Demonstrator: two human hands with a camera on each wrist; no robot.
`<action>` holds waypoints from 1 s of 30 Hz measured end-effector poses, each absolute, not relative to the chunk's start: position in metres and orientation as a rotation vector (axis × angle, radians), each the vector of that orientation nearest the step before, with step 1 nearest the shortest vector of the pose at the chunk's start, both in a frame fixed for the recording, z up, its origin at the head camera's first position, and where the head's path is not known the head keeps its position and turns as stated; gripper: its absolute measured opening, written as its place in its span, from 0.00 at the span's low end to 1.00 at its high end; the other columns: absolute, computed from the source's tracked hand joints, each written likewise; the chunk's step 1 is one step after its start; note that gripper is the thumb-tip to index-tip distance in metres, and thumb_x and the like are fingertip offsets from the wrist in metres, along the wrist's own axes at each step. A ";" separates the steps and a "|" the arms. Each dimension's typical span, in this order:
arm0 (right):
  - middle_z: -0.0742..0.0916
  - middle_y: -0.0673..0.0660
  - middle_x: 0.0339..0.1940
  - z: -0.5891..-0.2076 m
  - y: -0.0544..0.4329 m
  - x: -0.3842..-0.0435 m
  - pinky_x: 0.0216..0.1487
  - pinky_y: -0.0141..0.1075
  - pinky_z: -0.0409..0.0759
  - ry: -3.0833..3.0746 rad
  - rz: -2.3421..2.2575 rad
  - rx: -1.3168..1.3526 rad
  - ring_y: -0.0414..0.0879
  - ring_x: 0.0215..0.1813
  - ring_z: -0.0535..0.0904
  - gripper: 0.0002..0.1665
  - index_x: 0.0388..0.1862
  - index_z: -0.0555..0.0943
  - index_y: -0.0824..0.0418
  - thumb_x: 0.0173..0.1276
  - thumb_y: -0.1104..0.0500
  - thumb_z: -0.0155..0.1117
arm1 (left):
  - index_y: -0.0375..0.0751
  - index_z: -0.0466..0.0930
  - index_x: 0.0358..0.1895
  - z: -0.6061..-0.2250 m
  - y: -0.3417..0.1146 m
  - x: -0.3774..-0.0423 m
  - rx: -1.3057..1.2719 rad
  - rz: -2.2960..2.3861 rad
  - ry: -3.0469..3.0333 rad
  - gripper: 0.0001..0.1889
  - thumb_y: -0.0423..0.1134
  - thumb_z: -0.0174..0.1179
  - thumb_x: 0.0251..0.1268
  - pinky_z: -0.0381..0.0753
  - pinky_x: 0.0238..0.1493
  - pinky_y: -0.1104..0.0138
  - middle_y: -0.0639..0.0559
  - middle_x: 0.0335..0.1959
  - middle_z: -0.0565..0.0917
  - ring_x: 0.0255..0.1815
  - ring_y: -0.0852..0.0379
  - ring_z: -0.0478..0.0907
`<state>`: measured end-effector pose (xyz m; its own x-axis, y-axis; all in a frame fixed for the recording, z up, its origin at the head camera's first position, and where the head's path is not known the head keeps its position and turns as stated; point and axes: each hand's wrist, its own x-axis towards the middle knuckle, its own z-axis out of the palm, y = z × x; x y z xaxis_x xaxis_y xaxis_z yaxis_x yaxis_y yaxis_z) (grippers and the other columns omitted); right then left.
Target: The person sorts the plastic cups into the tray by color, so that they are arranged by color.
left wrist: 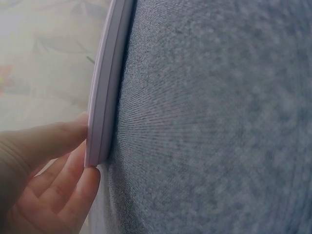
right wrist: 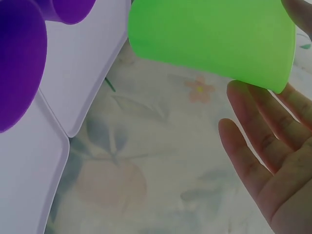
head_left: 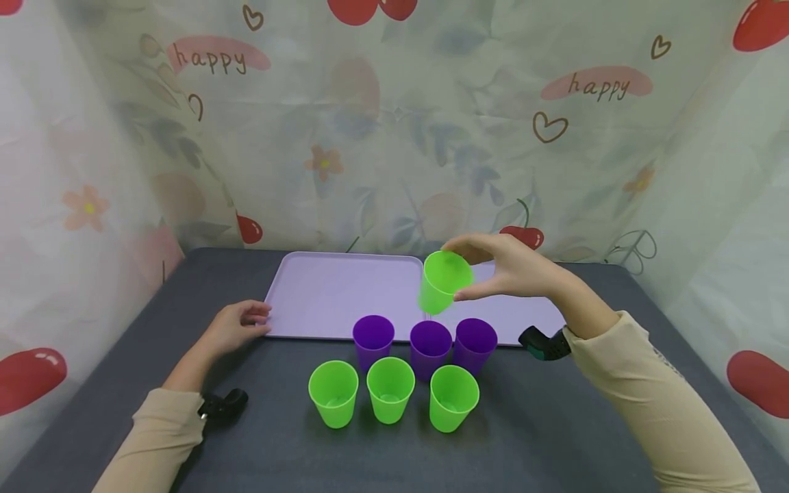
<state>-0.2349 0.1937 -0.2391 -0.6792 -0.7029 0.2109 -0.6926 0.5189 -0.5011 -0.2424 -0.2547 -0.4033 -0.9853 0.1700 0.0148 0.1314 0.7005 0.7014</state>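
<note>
My right hand (head_left: 514,267) grips a green cup (head_left: 445,281) near its rim, thumb on one side and fingers on the other. That cup is raised and tilted over the two lilac trays; in the right wrist view the green cup (right wrist: 209,39) lies sideways. At the near left corner of the left tray (head_left: 345,294), my left hand (head_left: 233,327) holds the edge. In the left wrist view, thumb and fingers pinch the tray's corner (left wrist: 105,97). Three purple cups (head_left: 430,342) stand upright along the trays' front edge, with three green cups (head_left: 390,390) upright before them.
The right tray (head_left: 511,322) lies beside the left one, partly hidden by my right arm. Dark grey cloth (head_left: 277,438) covers the table. A printed curtain (head_left: 394,137) hangs behind and on both sides. Each wrist carries a black camera mount (head_left: 545,342).
</note>
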 end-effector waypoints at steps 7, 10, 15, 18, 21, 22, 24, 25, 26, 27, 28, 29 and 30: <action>0.83 0.53 0.51 -0.238 0.168 -0.247 0.60 0.43 0.74 2.639 -0.967 -1.210 0.44 0.50 0.82 0.36 0.58 0.73 0.58 0.50 0.55 0.75 | 0.29 0.72 0.56 -0.401 -0.253 -0.241 0.218 1.169 2.836 0.21 0.35 0.61 0.60 0.75 0.53 0.51 0.32 0.52 0.79 0.52 0.40 0.77; 0.83 0.55 0.51 -0.240 0.159 -0.252 0.59 0.44 0.75 2.634 -0.982 -1.200 0.45 0.49 0.83 0.36 0.58 0.73 0.59 0.50 0.55 0.75 | 0.29 0.72 0.56 -0.401 -0.253 -0.241 0.220 1.163 2.837 0.21 0.35 0.61 0.60 0.75 0.53 0.51 0.32 0.52 0.79 0.53 0.40 0.77; 0.83 0.56 0.51 -0.244 0.145 -0.260 0.58 0.42 0.76 2.647 -0.975 -1.184 0.48 0.50 0.83 0.35 0.57 0.74 0.60 0.49 0.55 0.76 | 0.29 0.72 0.56 -0.400 -0.253 -0.240 0.235 1.161 2.839 0.21 0.35 0.61 0.60 0.75 0.53 0.51 0.32 0.52 0.79 0.52 0.40 0.77; 0.83 0.56 0.52 -0.246 0.137 -0.264 0.56 0.41 0.77 2.650 -0.966 -1.171 0.49 0.49 0.83 0.35 0.57 0.74 0.60 0.49 0.55 0.76 | 0.29 0.72 0.56 -0.401 -0.253 -0.241 0.241 1.161 2.836 0.21 0.35 0.61 0.60 0.74 0.53 0.51 0.32 0.52 0.79 0.52 0.40 0.77; 0.83 0.55 0.50 -0.249 0.128 -0.268 0.54 0.40 0.78 2.655 -0.956 -1.166 0.48 0.48 0.83 0.35 0.56 0.74 0.59 0.49 0.54 0.75 | 0.29 0.72 0.56 -0.400 -0.254 -0.241 0.240 1.159 2.832 0.21 0.35 0.61 0.61 0.74 0.54 0.50 0.32 0.52 0.79 0.52 0.40 0.77; 0.83 0.55 0.50 -0.250 0.125 -0.270 0.53 0.41 0.79 2.658 -0.950 -1.163 0.48 0.47 0.84 0.34 0.56 0.74 0.59 0.49 0.54 0.75 | 0.29 0.72 0.56 -0.400 -0.254 -0.241 0.239 1.157 2.831 0.21 0.35 0.61 0.61 0.74 0.54 0.50 0.32 0.52 0.79 0.52 0.40 0.77; 0.84 0.56 0.49 -0.253 0.119 -0.273 0.53 0.42 0.79 2.661 -0.935 -1.159 0.49 0.47 0.83 0.34 0.56 0.75 0.59 0.49 0.54 0.75 | 0.30 0.72 0.56 -0.400 -0.254 -0.241 0.235 1.156 2.829 0.21 0.35 0.61 0.61 0.74 0.54 0.50 0.32 0.52 0.79 0.52 0.41 0.77; 0.84 0.56 0.50 -0.254 0.116 -0.274 0.53 0.42 0.79 2.662 -0.927 -1.156 0.49 0.47 0.83 0.35 0.56 0.75 0.60 0.49 0.53 0.75 | 0.30 0.72 0.56 -0.400 -0.254 -0.241 0.232 1.156 2.827 0.21 0.36 0.61 0.61 0.74 0.54 0.50 0.32 0.52 0.79 0.52 0.41 0.77; 0.84 0.57 0.50 -0.256 0.113 -0.275 0.53 0.43 0.79 2.659 -0.921 -1.156 0.50 0.47 0.83 0.35 0.56 0.75 0.60 0.49 0.53 0.75 | 0.30 0.72 0.56 -0.400 -0.253 -0.241 0.229 1.156 2.825 0.22 0.36 0.61 0.61 0.74 0.54 0.50 0.32 0.52 0.79 0.52 0.41 0.77; 0.84 0.57 0.50 -0.257 0.110 -0.276 0.53 0.43 0.78 2.657 -0.915 -1.157 0.50 0.47 0.83 0.35 0.56 0.75 0.60 0.49 0.53 0.75 | 0.30 0.72 0.56 -0.400 -0.253 -0.241 0.227 1.156 2.824 0.22 0.36 0.61 0.61 0.74 0.54 0.50 0.32 0.52 0.79 0.52 0.41 0.77; 0.84 0.57 0.50 -0.259 0.107 -0.277 0.53 0.43 0.79 2.653 -0.910 -1.158 0.50 0.47 0.83 0.35 0.56 0.75 0.60 0.49 0.53 0.75 | 0.30 0.72 0.56 -0.399 -0.253 -0.241 0.225 1.155 2.824 0.22 0.36 0.61 0.61 0.74 0.54 0.50 0.32 0.52 0.79 0.52 0.41 0.77; 0.84 0.57 0.50 -0.260 0.104 -0.278 0.53 0.43 0.78 2.648 -0.909 -1.161 0.50 0.47 0.83 0.35 0.56 0.75 0.60 0.49 0.53 0.75 | 0.30 0.72 0.56 -0.399 -0.253 -0.241 0.222 1.156 2.823 0.22 0.36 0.61 0.61 0.74 0.54 0.50 0.32 0.52 0.79 0.52 0.41 0.77; 0.84 0.57 0.50 -0.261 0.101 -0.278 0.52 0.42 0.79 2.645 -0.904 -1.166 0.49 0.46 0.83 0.35 0.56 0.75 0.60 0.50 0.52 0.75 | 0.30 0.72 0.56 -0.399 -0.253 -0.240 0.223 1.156 2.823 0.22 0.36 0.61 0.61 0.74 0.54 0.50 0.32 0.52 0.79 0.52 0.41 0.77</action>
